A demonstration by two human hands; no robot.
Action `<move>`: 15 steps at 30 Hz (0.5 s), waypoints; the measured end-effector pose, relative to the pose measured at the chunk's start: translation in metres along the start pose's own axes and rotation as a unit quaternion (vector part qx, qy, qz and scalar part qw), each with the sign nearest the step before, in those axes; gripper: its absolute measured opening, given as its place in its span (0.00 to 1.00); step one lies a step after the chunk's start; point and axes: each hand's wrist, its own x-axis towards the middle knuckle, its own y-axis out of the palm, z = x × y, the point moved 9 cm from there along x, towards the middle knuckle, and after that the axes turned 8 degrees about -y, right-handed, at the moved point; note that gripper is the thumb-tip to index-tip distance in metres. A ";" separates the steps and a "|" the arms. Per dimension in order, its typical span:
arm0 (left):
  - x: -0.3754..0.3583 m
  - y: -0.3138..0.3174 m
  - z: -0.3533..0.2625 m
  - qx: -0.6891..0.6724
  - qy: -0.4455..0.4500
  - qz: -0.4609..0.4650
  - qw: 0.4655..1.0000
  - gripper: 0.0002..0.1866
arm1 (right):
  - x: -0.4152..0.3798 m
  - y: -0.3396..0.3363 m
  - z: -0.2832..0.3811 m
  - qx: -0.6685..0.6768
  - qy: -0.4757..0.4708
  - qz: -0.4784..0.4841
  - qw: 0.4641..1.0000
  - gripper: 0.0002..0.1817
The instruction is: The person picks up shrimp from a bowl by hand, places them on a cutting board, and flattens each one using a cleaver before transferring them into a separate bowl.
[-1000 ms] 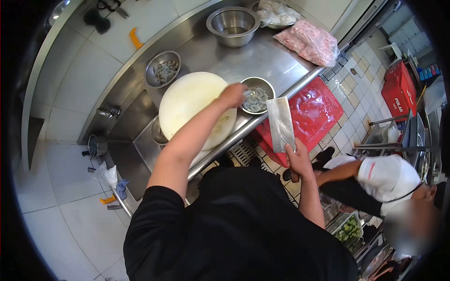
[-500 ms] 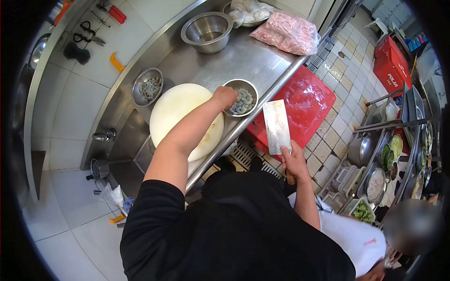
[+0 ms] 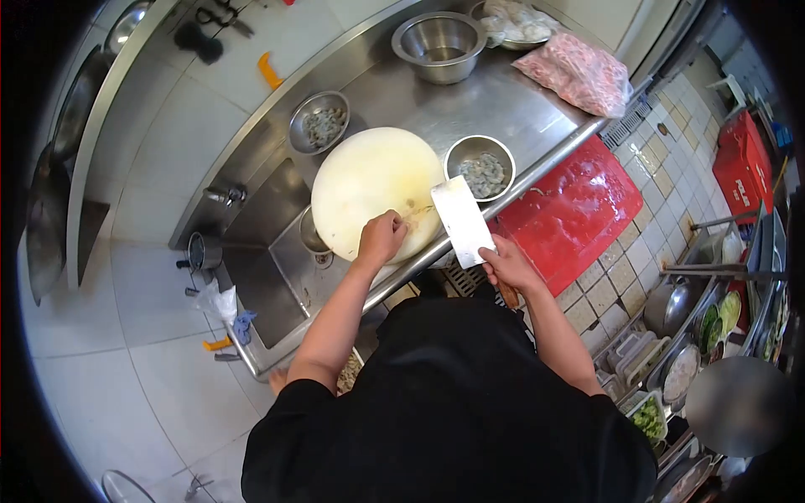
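My right hand (image 3: 509,267) grips the wooden handle of a cleaver (image 3: 461,220), whose broad blade overlaps the right edge of the round white cutting board (image 3: 360,172) in view. My left hand (image 3: 382,238) is closed low over the board's near part, fingers curled together; what they hold, if anything, is hidden. Small wet scraps (image 3: 411,210) lie beside its fingers. Just past the blade, a steel bowl (image 3: 454,156) contains grey peeled shrimp (image 3: 482,176). Another steel bowl (image 3: 300,141) with similar shrimp (image 3: 325,126) stands behind the board.
Farther along the steel counter (image 3: 381,96) are a large steel bowl (image 3: 411,52) and a bag of pink meat (image 3: 574,71). A sink (image 3: 281,289) lies left of the board. Below the counter's edge sits a red lid (image 3: 579,214). Shelves with food containers (image 3: 679,369) stand at right.
My left hand has left the shrimp bowl and come back over the cutting board. The cleaver has moved from above the red lid to the board's edge. The camera view has shifted.
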 end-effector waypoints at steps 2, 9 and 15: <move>-0.009 0.002 0.016 -0.040 -0.023 -0.013 0.999 0.11 | 0.021 0.013 -0.014 -0.009 0.005 0.025 1.000 0.10; -0.021 -0.010 0.018 -0.104 0.035 -0.046 0.993 0.08 | 0.049 0.051 -0.021 -0.018 0.041 0.076 0.996 0.12; -0.024 -0.006 0.006 -0.081 0.129 -0.019 0.988 0.09 | 0.056 0.058 -0.024 -0.027 0.047 0.076 0.996 0.12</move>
